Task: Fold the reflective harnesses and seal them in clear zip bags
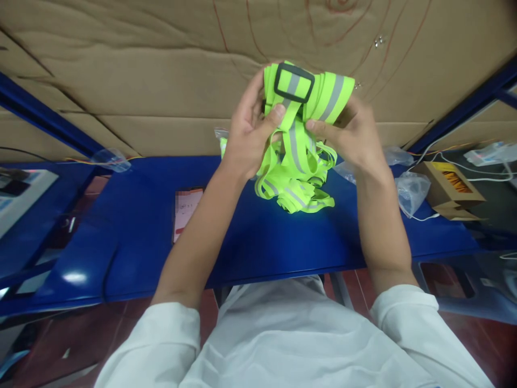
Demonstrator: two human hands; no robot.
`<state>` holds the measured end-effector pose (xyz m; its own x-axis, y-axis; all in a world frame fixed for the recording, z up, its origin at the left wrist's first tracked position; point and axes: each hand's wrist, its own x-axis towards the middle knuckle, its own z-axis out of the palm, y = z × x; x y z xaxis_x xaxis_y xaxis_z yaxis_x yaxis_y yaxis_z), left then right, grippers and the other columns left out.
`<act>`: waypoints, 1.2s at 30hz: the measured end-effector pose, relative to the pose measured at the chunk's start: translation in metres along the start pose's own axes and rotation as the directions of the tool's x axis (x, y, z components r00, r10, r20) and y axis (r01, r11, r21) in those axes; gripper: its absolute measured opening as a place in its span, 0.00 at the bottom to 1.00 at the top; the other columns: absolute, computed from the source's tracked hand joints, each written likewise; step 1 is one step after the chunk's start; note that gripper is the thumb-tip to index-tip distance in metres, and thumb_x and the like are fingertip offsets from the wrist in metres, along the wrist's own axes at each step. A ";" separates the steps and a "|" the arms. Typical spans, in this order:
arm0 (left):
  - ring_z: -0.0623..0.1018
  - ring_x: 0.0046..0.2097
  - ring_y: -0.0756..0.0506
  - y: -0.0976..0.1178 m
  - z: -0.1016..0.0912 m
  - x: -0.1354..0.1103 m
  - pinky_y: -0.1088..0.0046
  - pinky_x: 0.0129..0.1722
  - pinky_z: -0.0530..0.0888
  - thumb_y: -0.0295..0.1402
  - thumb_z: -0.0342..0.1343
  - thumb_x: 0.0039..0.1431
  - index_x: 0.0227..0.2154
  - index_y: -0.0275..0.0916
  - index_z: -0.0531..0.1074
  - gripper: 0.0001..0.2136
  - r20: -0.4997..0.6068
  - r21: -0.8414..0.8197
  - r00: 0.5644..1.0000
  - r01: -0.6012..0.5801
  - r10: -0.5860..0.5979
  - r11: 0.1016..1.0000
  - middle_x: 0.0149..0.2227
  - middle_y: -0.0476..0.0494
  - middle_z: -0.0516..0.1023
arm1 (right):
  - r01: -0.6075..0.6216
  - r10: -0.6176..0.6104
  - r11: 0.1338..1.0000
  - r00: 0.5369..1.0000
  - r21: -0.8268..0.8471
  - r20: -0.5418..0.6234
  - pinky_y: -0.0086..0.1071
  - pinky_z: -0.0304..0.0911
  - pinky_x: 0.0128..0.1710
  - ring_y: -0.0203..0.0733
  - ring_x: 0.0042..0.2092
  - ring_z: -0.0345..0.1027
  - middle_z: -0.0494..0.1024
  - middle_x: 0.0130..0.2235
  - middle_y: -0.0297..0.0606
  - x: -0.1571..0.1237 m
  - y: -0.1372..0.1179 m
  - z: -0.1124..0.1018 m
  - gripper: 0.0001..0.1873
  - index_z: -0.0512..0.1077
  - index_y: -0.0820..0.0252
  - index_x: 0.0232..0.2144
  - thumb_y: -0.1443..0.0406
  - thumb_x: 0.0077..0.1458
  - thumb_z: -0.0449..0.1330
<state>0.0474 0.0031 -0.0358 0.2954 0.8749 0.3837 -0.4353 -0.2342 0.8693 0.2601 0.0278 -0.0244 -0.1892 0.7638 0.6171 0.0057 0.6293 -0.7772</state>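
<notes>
Both hands hold up a layered bundle of neon yellow-green reflective strap (333, 98) with a grey stripe, above the blue table. My left hand (254, 121) is closed on the bundle's left part, thumb in front, just below a black rectangular buckle (294, 82). Folded layers at the right are gripped by my right hand (351, 129), its thumb in front and its other fingers mostly hidden behind. More strap (297, 196) of the same kind hangs down and lies in a loose, tangled heap on the table beneath.
The blue table (283, 248) stands against a cardboard wall (161, 81). A phone (188, 210) with a lit screen lies beside my left forearm. At the right are clear plastic bags (412, 191), an open cardboard box (452, 188) and white cables. A clear plastic cup (111, 160) is at the left.
</notes>
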 end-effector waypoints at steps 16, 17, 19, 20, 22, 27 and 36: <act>0.79 0.70 0.29 -0.003 0.011 -0.011 0.49 0.68 0.81 0.43 0.75 0.64 0.43 0.41 0.83 0.13 0.029 0.015 0.985 0.167 -0.168 0.986 0.54 0.41 0.87 | 0.127 -0.126 0.992 0.991 0.000 -0.054 0.51 0.78 0.64 0.56 0.58 0.81 0.87 0.51 0.27 -0.011 -0.015 0.021 0.16 0.84 0.38 0.43 0.48 0.55 0.81; 0.81 0.69 0.28 -0.003 0.009 -0.012 0.48 0.67 0.81 0.42 0.77 0.62 0.42 0.41 0.83 0.13 0.018 0.032 0.983 0.180 -0.180 0.983 0.53 0.41 0.88 | 0.121 -0.122 0.992 0.991 -0.025 -0.052 0.51 0.77 0.65 0.57 0.58 0.81 0.87 0.51 0.27 -0.011 -0.015 0.021 0.16 0.84 0.37 0.43 0.49 0.55 0.80; 0.83 0.65 0.28 -0.002 0.005 -0.011 0.47 0.65 0.83 0.39 0.79 0.60 0.40 0.41 0.83 0.13 -0.004 0.045 0.981 0.193 -0.193 0.980 0.53 0.42 0.88 | 0.122 -0.124 0.990 0.992 -0.078 -0.031 0.51 0.76 0.67 0.57 0.59 0.81 0.87 0.52 0.26 -0.010 -0.012 0.019 0.17 0.84 0.36 0.45 0.51 0.54 0.80; 0.85 0.63 0.28 -0.002 0.002 -0.010 0.48 0.63 0.84 0.37 0.79 0.58 0.40 0.41 0.83 0.13 -0.013 0.041 0.981 0.196 -0.196 0.980 0.53 0.42 0.88 | 0.153 -0.155 0.984 0.988 -0.092 -0.019 0.51 0.75 0.69 0.56 0.60 0.80 0.86 0.53 0.26 -0.010 -0.011 0.018 0.17 0.85 0.36 0.47 0.53 0.55 0.80; 0.86 0.61 0.31 -0.002 -0.002 -0.009 0.52 0.62 0.85 0.35 0.81 0.56 0.42 0.42 0.83 0.14 -0.013 0.024 0.980 0.200 -0.200 0.979 0.52 0.44 0.88 | 0.243 -0.243 0.966 0.970 -0.093 0.003 0.49 0.72 0.71 0.54 0.62 0.80 0.86 0.55 0.25 -0.008 -0.008 0.015 0.19 0.86 0.36 0.51 0.57 0.58 0.78; 0.87 0.60 0.30 0.008 0.003 -0.012 0.47 0.63 0.84 0.35 0.81 0.56 0.44 0.41 0.83 0.16 0.099 -0.032 0.959 0.269 -0.265 0.963 0.48 0.43 0.88 | 0.241 -0.242 0.962 0.970 -0.130 0.014 0.48 0.72 0.71 0.52 0.64 0.78 0.85 0.57 0.18 -0.007 -0.004 0.008 0.20 0.85 0.25 0.51 0.59 0.59 0.74; 0.87 0.56 0.27 0.027 0.002 -0.018 0.48 0.52 0.87 0.45 0.72 0.60 0.47 0.42 0.84 0.17 0.183 -0.007 0.938 0.300 -0.293 0.954 0.49 0.40 0.89 | 0.224 -0.231 0.962 0.973 -0.155 -0.027 0.48 0.68 0.72 0.54 0.63 0.76 0.86 0.58 0.32 -0.006 0.003 0.003 0.18 0.84 0.42 0.52 0.54 0.60 0.76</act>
<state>0.0317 -0.0202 -0.0184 0.5605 0.8121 0.1622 -0.3332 0.0418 0.9419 0.2584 0.0249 -0.0304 -0.1591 0.6015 0.7829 0.1158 0.7989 -0.5902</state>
